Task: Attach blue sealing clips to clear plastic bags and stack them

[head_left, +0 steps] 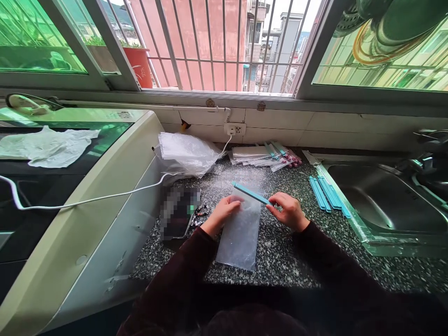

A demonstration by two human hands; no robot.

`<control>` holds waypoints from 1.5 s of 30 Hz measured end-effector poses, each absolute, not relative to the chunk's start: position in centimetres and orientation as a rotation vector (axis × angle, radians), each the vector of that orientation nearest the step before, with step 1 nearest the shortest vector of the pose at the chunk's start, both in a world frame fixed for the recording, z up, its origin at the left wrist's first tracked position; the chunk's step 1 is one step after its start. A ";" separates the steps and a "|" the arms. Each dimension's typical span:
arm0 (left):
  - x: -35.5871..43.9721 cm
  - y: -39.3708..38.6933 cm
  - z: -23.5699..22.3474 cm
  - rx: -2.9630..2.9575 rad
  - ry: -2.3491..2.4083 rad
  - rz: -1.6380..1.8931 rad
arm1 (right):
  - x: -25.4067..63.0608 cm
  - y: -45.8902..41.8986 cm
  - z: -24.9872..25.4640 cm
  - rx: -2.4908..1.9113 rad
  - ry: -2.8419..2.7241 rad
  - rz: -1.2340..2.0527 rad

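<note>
Where the speckled bench (280,261) runs between a white appliance (105,196) on the left and a steel sink (381,205) on the right, a clear plastic bag (241,231) is laid flat near the front edge, its mouth pointing toward the back wall. In the head view, the only one given, a blue sealing strip (251,192) is held slantwise across the bag's top edge. The left hand (222,212) is pressed on the upper left corner of the bag, fingers curled and pinching film and strip together. The right hand (289,211) is closed in a pinch on the right end of the strip.

The bag is judged very light, limp and slippery, easily creased; it is best taken at the mouth, where the strip stiffens it. The strip itself looks thin, rigid and slightly springy, and is best gripped at its ends.

More blue strips (327,193) are lying on the bench against the sink's rim. A stack of finished bags (262,155) is set by the back wall, with loose crumpled plastic (187,154) to its left. A blurred dark object (178,212) and small beads (200,215) are seen just beside the left hand.
</note>
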State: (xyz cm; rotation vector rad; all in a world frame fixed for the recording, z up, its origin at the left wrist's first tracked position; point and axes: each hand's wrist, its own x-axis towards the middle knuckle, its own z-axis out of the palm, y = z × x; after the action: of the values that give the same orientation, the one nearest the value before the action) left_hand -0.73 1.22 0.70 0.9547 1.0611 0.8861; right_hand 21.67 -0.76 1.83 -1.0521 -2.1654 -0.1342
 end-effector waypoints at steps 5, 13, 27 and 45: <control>-0.9 1.3 0.7 0.923 1.009 0.865 | 21.6 -0.7 1.3 -1.000 -2.196 -0.114; -1.2 1.3 0.7 0.952 0.974 0.818 | 21.7 -0.7 0.9 -1.039 -2.219 -0.118; -1.2 1.3 0.4 0.981 0.971 0.909 | 21.7 -0.6 0.5 -1.038 -2.259 -0.157; -0.5 1.1 -0.4 1.098 1.032 0.943 | 19.2 -1.9 1.2 -1.009 -2.219 -0.275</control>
State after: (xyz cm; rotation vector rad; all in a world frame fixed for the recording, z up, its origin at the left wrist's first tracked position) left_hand -0.47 1.09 -0.42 1.0980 1.0319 0.9430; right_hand 19.25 -1.93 1.21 -1.0095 -2.2187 -0.2755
